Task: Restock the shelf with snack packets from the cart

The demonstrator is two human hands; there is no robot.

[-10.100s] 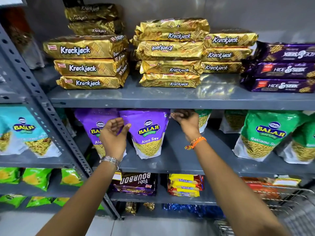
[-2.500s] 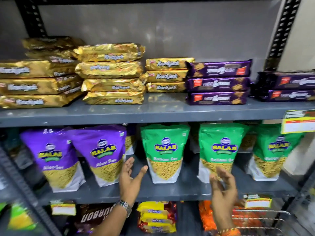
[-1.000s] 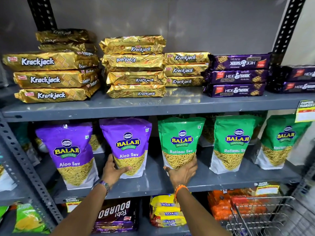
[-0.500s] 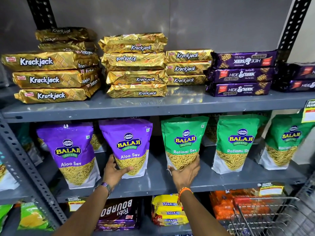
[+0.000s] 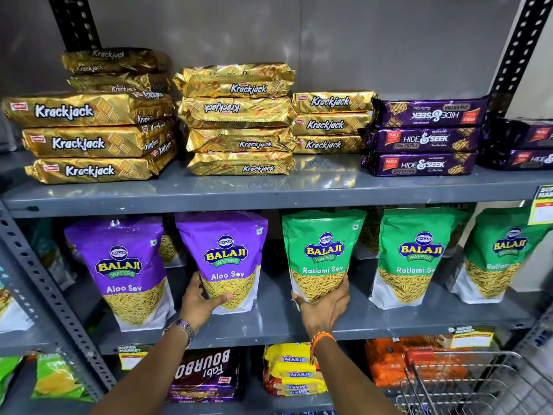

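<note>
Here, left hand [image 5: 201, 305] on Aloo Sev pouch [image 5: 225, 260], right hand [image 5: 324, 310] on Ratlami Sev pouch [image 5: 323, 253].

The grey painted-metal shelf [image 5: 269, 193] has a smooth, semi-glossy top that mirrors the shiny, crinkled gold foil biscuit packs [image 5: 239, 109]. The dark purple biscuit wrappers [image 5: 425, 139] are glossy film. The purple stand-up plastic pouch [image 5: 221, 253] and green stand-up plastic pouch [image 5: 323, 250] look smooth with a soft satin sheen. The black perforated metal upright [image 5: 514, 46] is matt. The wire cart [image 5: 478, 381] is bright bare metal.
</note>
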